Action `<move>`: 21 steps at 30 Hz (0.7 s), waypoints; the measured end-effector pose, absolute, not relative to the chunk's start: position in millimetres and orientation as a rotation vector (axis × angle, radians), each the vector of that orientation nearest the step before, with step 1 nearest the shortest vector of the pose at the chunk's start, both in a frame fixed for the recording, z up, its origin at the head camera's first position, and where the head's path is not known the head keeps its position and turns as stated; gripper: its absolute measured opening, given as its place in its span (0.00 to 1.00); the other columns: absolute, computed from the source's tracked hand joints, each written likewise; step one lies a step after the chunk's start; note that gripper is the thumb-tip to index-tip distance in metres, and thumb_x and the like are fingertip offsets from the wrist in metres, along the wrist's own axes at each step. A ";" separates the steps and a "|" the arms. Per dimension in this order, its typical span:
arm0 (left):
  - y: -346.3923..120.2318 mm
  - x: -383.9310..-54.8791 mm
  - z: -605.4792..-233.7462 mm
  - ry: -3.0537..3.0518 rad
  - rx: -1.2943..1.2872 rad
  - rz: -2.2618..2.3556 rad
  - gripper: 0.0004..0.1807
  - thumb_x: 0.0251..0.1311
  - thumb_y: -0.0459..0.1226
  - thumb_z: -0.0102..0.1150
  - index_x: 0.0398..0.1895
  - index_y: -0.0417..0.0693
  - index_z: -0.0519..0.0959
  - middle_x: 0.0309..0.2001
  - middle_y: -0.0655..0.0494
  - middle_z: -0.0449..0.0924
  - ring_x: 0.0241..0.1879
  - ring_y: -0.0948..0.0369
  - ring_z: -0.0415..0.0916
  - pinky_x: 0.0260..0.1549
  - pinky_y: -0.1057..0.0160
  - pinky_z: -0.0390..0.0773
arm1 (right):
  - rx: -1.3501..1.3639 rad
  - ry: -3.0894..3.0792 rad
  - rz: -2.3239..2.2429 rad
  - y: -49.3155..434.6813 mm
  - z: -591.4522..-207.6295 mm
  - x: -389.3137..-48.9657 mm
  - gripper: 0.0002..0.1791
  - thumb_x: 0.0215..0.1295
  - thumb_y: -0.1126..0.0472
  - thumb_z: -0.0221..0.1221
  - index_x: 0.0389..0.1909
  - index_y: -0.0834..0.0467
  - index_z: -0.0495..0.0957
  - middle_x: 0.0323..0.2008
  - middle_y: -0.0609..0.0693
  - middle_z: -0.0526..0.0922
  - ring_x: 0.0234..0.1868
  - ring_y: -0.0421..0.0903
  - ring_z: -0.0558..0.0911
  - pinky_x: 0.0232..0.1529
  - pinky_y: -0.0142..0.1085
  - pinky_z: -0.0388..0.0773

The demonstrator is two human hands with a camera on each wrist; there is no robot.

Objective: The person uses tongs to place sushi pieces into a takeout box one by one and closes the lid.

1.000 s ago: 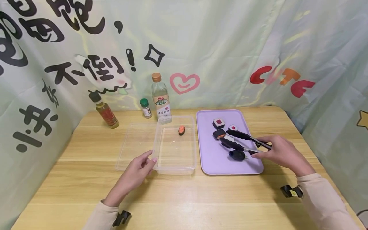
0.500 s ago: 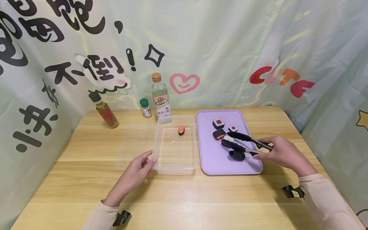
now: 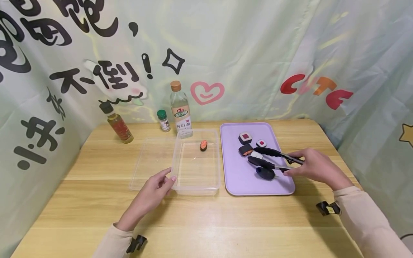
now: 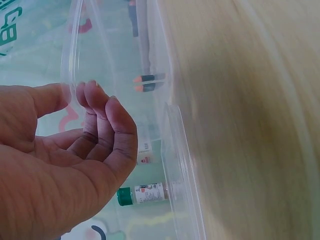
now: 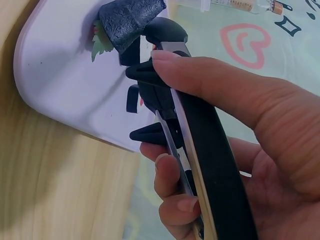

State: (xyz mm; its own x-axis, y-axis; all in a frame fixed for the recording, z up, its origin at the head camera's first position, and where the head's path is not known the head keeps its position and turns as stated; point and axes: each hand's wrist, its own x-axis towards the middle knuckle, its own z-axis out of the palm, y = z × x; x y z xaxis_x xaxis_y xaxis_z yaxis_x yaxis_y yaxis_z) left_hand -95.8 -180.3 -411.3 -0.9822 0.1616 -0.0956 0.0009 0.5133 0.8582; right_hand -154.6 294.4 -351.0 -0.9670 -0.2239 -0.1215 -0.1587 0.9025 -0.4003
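Note:
My left hand (image 3: 153, 191) pinches the near-left rim of a clear plastic container (image 3: 196, 189), thumb on one side and fingers on the other. Inside it lies one orange-topped sushi piece (image 3: 203, 145). My right hand (image 3: 314, 168) grips black-and-metal tongs (image 3: 272, 152) over the purple tray (image 3: 238, 182). The tongs' parted tips lie around a white sushi piece (image 3: 257, 155), partly hidden beneath them. Close by are a square roll (image 3: 245, 138), a small round-cornered roll (image 3: 261, 143), and a black-wrapped piece with orange (image 3: 246, 150). A dark wrapped piece (image 5: 130, 22) with a green leaf lies nearest me.
A clear lid (image 3: 151, 165) lies flat left of the container. Behind stand a tall vinegar bottle (image 3: 181, 113), a green-capped shaker (image 3: 164, 122) and a dark-capped oil bottle (image 3: 119, 125). A printed curtain (image 3: 251, 64) hangs behind the wooden table (image 3: 200, 225).
The tongs and right hand have shifted only slightly, with the tongs' tips a little closer together by the white piece. My left hand and the container hold their place.

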 end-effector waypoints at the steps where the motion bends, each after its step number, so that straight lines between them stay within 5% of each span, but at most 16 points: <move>1: -180.3 -95.9 -411.1 2.587 0.146 1.469 0.30 0.77 0.42 0.53 0.73 0.33 0.64 0.29 0.46 0.76 0.26 0.54 0.72 0.23 0.65 0.72 | -0.293 2.900 -0.587 294.3 -350.6 -155.5 0.45 0.43 0.44 0.80 0.54 0.73 0.81 0.48 0.68 0.84 0.39 0.55 0.76 0.36 0.43 0.71; 21: -180.8 -95.8 -410.0 2.572 0.150 1.470 0.30 0.77 0.43 0.53 0.74 0.33 0.64 0.30 0.46 0.76 0.24 0.60 0.69 0.22 0.66 0.71 | -0.323 2.930 -0.607 296.0 -348.0 -150.4 0.42 0.44 0.46 0.80 0.54 0.71 0.82 0.51 0.70 0.82 0.37 0.54 0.76 0.36 0.45 0.72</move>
